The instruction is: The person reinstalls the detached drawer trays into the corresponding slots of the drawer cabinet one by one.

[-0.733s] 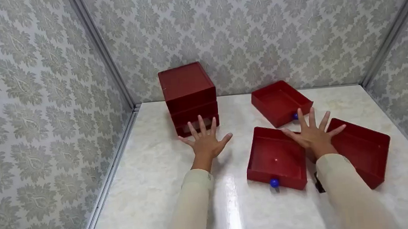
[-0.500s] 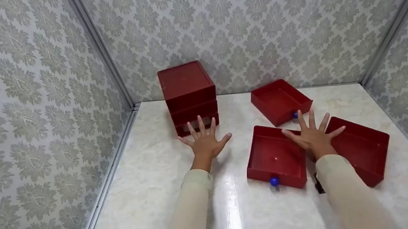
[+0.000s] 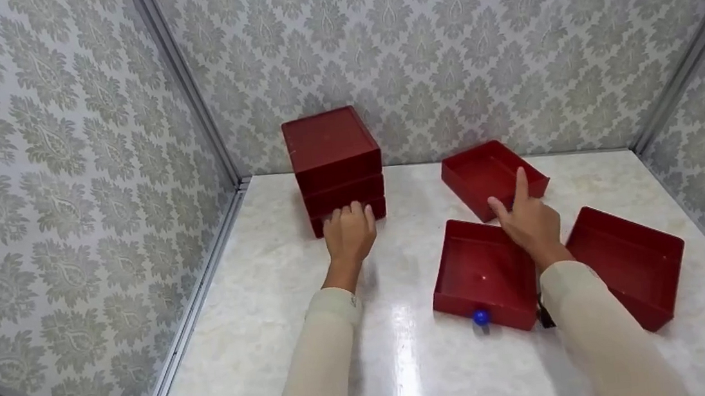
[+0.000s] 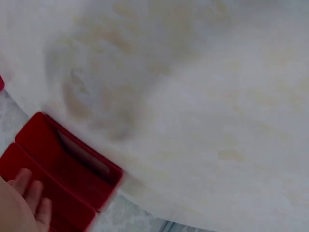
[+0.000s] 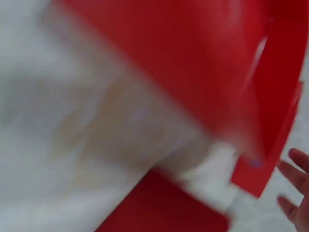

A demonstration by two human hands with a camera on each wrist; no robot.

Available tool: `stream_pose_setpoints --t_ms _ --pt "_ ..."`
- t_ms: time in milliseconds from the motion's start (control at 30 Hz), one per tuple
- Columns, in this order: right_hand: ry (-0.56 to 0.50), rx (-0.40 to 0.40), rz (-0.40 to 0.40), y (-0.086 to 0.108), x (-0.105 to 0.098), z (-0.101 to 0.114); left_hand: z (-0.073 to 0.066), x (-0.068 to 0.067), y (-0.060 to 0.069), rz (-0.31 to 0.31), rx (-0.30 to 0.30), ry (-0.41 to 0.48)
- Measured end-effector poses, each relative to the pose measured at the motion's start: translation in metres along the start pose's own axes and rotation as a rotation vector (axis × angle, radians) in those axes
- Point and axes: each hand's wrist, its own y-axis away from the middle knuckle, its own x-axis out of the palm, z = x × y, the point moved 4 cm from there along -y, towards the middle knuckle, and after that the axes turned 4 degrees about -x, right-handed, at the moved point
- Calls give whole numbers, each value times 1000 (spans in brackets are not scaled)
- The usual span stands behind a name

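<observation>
On my far left a leafy-patterned side wall (image 3: 41,189) stands beside the desk (image 3: 230,339). Next comes the tall red box (image 3: 334,141), close to the back wall (image 3: 403,57). It sits straight ahead of my left hand (image 3: 349,234), which is nearer to it than my right. The box's front looks at me, and its sides run away from me, leaning a bit left. My left fingers are curled up with nothing in them, by the low front of the box. I can't tell if they touch it. My left wrist view shows a long slot (image 4: 89,159) in it.

Then come three red drawers, all nearer to my right hand (image 3: 533,222). The front drawer (image 3: 471,257) lies just left of that hand and closer to me, its blue knob (image 3: 481,317) my way. It looks almost square. The back drawer (image 3: 479,169) is past my fingers, slanting from far left to near right. My right thumb and pointing finger stick out straight, holding nothing. A dark thing (image 3: 546,319) peeks out by my sleeve (image 3: 586,311). Last, the right drawer (image 3: 633,261) sits tilted, partly behind my sleeve.
</observation>
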Motion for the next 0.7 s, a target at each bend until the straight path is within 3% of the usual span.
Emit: stream_pose_setpoints --t_ms 100,133,200,267,333,400,433,500,567,700 --pt "-153 32 -158 -10 -9 26 10 -21 -16 -196 1 62" --pt "-206 50 -195 -13 -11 34 15 -28 -23 -227 -37 93" --pt "-312 87 -240 -19 -15 51 31 -38 -38 -222 -190 188" --pt "-413 116 -256 -25 -16 67 48 -44 -52 -149 -411 329" --pt "-494 138 -257 -31 -16 82 64 -45 -62 -35 -624 497" --pt "-553 157 -244 -34 -14 95 74 -42 -68 79 -770 676" --pt "-571 163 -234 -35 -14 99 77 -40 -71 131 -813 758" --pt "-587 171 -206 -37 -11 107 79 -35 -75 205 -842 862" --pt "-593 166 -175 -37 -9 112 81 -32 -77 229 -840 898" --pt "-588 156 -125 -40 -7 114 79 -31 -82 204 -803 831"
